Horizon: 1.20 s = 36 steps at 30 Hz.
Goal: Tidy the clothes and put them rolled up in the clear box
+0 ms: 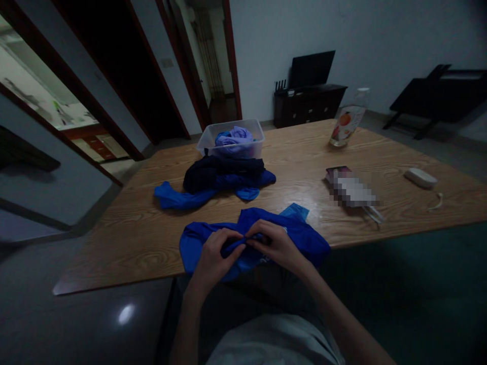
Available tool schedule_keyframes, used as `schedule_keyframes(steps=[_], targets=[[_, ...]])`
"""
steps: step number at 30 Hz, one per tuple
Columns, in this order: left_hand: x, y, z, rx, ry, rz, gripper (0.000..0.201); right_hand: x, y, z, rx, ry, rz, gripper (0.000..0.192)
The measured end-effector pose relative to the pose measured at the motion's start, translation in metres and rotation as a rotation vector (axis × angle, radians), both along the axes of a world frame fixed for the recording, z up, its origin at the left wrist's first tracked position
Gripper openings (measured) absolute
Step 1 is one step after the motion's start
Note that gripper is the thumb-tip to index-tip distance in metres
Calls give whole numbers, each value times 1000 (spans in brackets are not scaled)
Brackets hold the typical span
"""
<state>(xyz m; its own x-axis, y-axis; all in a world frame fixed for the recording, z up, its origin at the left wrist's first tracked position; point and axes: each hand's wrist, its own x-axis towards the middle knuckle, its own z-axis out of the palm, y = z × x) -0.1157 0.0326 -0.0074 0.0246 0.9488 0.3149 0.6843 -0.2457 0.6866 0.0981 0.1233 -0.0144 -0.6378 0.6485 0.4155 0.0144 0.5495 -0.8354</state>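
Note:
A blue piece of thin, shiny fabric point(308, 241) with white lettering lies bunched at the near edge of the table. My left hand point(218, 251) pinches a fold of it between thumb and fingers. Right beside it, my right hand point(272, 241) pinches the same fold, so the fingertips of both hands nearly meet. What the fabric is sewn into cannot be told. Farther back lies a second heap of cloth, dark navy fabric point(216, 170) on top of bright blue fabric point(182, 198).
Behind the heap stands a clear plastic bin point(258, 147) holding purple and blue cloth point(236, 139). On the right of the wooden table point(125, 243) are a large clear bottle point(347, 119), a blurred-out packet point(352, 187) and a white oblong case point(420, 177).

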Motion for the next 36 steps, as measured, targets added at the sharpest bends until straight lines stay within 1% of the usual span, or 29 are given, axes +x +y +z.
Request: schedule_keyframes(steps=[4, 7, 10, 13, 16, 19, 22, 23, 25, 28, 32, 36], targets=[[-1, 5, -6, 34, -7, 14, 15, -1, 1, -2, 4, 9, -10, 11], [-2, 7, -7, 48, 7, 13, 15, 0, 1, -4, 19, 2, -20, 8], [-4, 12, -2, 43, 29, -19, 15, 2, 3, -2, 62, -31, -41, 4], [-8, 27, 11, 43, 64, -97, 13, 6, 13, 7, 147, -89, -56, 7], [-16, 57, 28, 63, 92, -185, 13, 6, 38, 21, 230, -166, -53, 12], [-25, 97, 43, 114, 123, -253, 15, -1, 79, 31, 294, -220, -58, 15], [-32, 138, 51, 178, 171, -289, 14, -12, 123, 36, 257, -203, 1, 22], [-34, 150, 52, 195, 192, -292, 13, -16, 136, 36, 235, -195, 36, 24], [-37, 172, 54, 219, 220, -290, 14, -21, 157, 37, 197, -170, 63, 29], [-40, 198, 55, 214, 233, -290, 18, -23, 178, 36, 185, -169, 29, 31], [-42, 226, 53, 115, 204, -315, 29, -21, 195, 28, 241, -118, -58, 27], [-41, 244, 46, 26, 114, -337, 38, -15, 199, 19, 305, -114, -186, 21]])
